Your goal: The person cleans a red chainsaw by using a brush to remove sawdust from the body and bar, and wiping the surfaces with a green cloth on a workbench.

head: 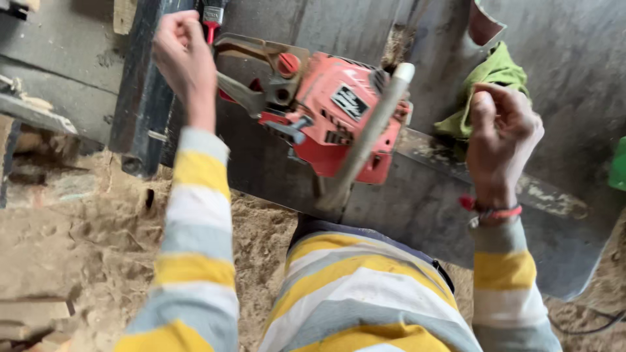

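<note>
- Left hand (186, 55) is reaching forward, fingers curling closed around a red-handled tool (211, 23) beside the red chainsaw (326, 111).
- Right hand (502, 133) is hovering raised, fingers curling loosely inward, gripping nothing visible, near the green cloth (489, 88).

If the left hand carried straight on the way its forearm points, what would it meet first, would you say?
The left hand points up the picture; first in line looks like the red-handled tool just beyond its knuckles, beside the chainsaw's rear handle. Depth is unclear, so contact cannot be judged.
</note>
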